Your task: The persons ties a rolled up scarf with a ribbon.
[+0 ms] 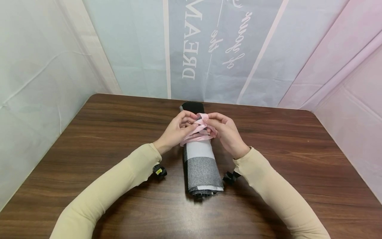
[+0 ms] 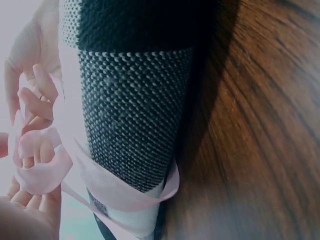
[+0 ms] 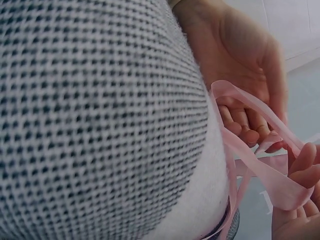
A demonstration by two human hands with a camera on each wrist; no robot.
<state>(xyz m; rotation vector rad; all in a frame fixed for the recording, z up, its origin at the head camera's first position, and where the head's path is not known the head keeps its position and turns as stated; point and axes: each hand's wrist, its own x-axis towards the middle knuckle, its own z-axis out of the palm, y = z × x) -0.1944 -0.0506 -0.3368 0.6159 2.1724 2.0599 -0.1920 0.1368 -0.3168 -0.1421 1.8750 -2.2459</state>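
On the table (image 1: 119,132), rolled cloth (image 1: 203,171) points near-to-far.

And there on the backdrop (image 1: 143,49), white letters lying sideways: big capitals spelling "DREAM" (image 1: 191,48), then a small scripted "the" (image 1: 215,41), and beside it, looping, what looks like "of your" (image 1: 238,36)! More script (image 1: 237,4) runs off above, cut short, unreadable.
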